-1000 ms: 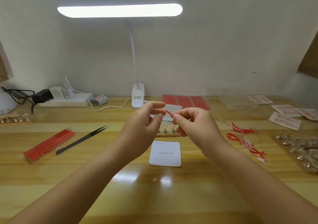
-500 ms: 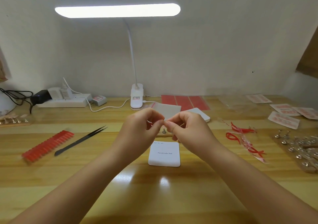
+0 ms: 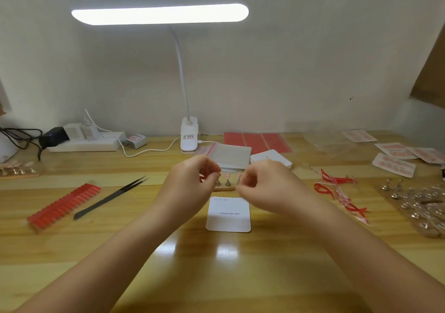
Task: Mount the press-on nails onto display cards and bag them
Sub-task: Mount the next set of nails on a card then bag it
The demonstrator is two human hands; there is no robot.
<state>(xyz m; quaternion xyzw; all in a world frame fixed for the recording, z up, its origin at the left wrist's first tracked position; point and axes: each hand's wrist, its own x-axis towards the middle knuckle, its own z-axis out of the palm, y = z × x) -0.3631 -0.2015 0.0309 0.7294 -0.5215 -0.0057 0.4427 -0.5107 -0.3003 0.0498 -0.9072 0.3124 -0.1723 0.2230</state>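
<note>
1. Two hands hover above the display card (image 3: 228,216) on the table (image 3: 240,276), fingers curled.
2. Left hand (image 3: 192,182) pinches something red; right hand (image 3: 260,182) contents cannot be told.
3. Advice: seat the adhesive squarely before pressing nails (image 3: 227,176) on.

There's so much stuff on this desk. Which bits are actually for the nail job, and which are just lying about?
For the job: white card, nails on stands, bags, card stack, red nail strip, tweezers, both hands, left and right.

Lying about: lamp, power strip, red peel scraps.
</note>
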